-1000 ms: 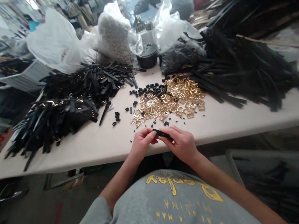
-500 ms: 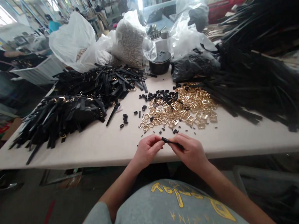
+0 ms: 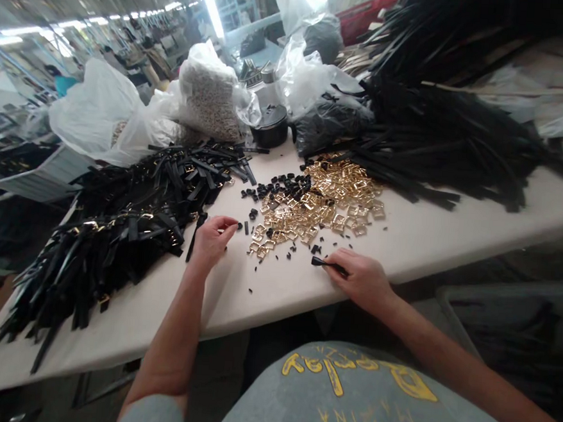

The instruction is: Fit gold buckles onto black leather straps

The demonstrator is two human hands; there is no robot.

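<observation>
My right hand (image 3: 357, 275) pinches a black strap (image 3: 319, 262) just above the table near its front edge. A flat end of the strap pokes out left of the fingertips; the rest is mostly hidden in the hand. My left hand (image 3: 213, 240) is down by the table on the left, its fingers curled and thumb close to the index finger. What they hold, if anything, is hidden. Just past its fingertips lies a small black loop (image 3: 240, 225). Gold buckles (image 3: 300, 219) lie in a heap between the hands, with more black loops (image 3: 283, 187) behind.
Finished-looking black straps with buckles (image 3: 130, 239) are piled at the left. Long black strips (image 3: 440, 145) cover the back right. Plastic bags (image 3: 207, 90) and a black lidded pot (image 3: 271, 125) stand along the back. Small black bits (image 3: 288, 256) are scattered before the buckles.
My left hand has let go of the strap and moved left to the small black loops. My right hand keeps the strap. The view has shifted and tilted.
</observation>
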